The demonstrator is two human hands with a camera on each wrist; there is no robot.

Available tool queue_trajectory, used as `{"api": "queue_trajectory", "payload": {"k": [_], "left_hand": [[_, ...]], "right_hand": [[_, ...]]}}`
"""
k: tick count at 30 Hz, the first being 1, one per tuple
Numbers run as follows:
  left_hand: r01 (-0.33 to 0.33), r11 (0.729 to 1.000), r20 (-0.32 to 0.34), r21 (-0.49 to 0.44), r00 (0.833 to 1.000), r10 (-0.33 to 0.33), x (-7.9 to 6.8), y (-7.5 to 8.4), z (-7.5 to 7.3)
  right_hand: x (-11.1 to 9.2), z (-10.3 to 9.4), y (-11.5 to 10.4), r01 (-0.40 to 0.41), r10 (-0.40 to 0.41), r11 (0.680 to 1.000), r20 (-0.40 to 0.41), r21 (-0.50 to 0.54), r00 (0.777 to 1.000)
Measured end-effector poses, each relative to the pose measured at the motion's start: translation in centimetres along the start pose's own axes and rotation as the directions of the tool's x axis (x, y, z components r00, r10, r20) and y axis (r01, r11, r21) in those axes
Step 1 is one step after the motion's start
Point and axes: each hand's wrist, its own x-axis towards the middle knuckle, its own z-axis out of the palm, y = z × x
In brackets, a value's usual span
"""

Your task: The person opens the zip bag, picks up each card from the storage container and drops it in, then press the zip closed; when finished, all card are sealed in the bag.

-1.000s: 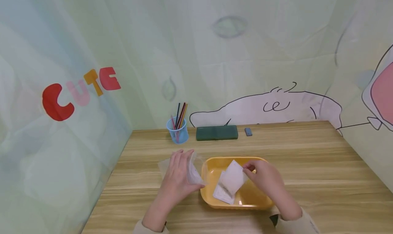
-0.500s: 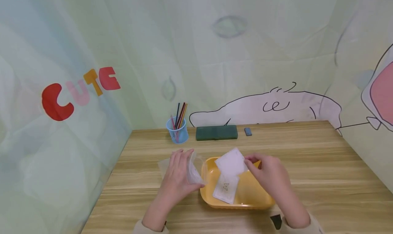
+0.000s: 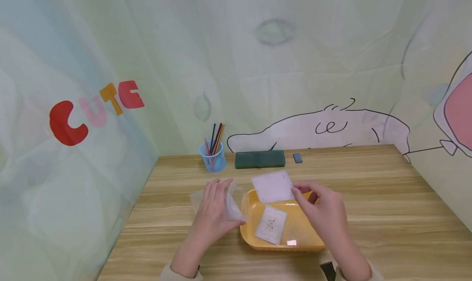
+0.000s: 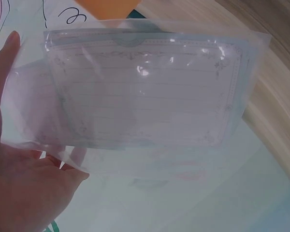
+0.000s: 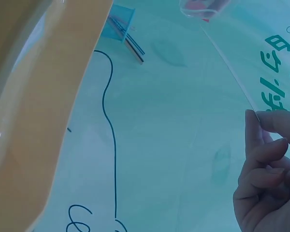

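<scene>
My left hand [image 3: 212, 211] grips a clear plastic bag [image 3: 236, 207], its mouth spread beside the tray's left end. In the left wrist view, a lined card with an ornate border [image 4: 145, 96] shows inside the bag. Between thumb and index finger, my right hand [image 3: 321, 209] pinches a white paper card [image 3: 273, 186] by its right edge, above the tray's back rim. The right wrist view catches that card edge-on as a thin line. Inside the yellow tray [image 3: 304, 232] lies a pale card with a small butterfly-like motif [image 3: 272, 224].
Along the table's back stand a blue mesh cup [image 3: 214, 162] of pencils, a dark green pencil case [image 3: 259, 159] and a small blue eraser [image 3: 297, 158]. A printed cloth backdrop [image 3: 236, 68] rises behind and at the sides of the wooden table [image 3: 383, 199].
The white card in my right hand has gone up and back, off the card in the tray, and turned to lie wider. My left hand and the bag have stayed put.
</scene>
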Motion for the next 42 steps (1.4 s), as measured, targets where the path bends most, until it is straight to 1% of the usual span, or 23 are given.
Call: {"api": "queue_trajectory", "payload": {"k": [5,8,11,14,22,32,42], "left_hand": [[0.011,1.0,0.007,-0.007,1.0,-0.011,0.0,0.0,-0.1],[0.009,1.0,0.004,-0.012,1.0,-0.009,0.0,0.0,0.0],[0.005,1.0,-0.001,-0.01,1.0,-0.005,0.0,0.0,0.0],[0.003,1.0,-0.006,-0.005,1.0,-0.003,0.0,0.0,0.0],[-0.014,1.0,-0.027,0.008,1.0,0.014,0.0,0.1,0.0],[-0.008,1.0,-0.012,0.005,1.0,0.009,0.1,0.1,-0.1],[-0.024,1.0,-0.034,-0.013,0.999,0.024,0.1,0.2,0.0]], "right_hand": [[-0.4,0.2,-0.3,0.04,-0.037,0.996,-0.045,0.084,0.998],[-0.6,0.5,-0.5,0.057,-0.053,0.988,-0.035,0.141,0.998],[-0.8,0.9,-0.7,0.053,-0.052,0.983,-0.011,0.178,0.999],[-1.1,1.4,-0.8,0.048,-0.049,0.981,0.0,0.186,0.999],[-1.3,2.4,-1.0,0.082,-0.082,0.975,-0.008,0.207,0.997],[-1.1,2.5,-1.1,0.041,-0.043,0.978,0.007,0.204,0.999],[-1.4,3.3,-1.2,0.008,-0.022,0.975,0.062,0.222,0.998]]}}
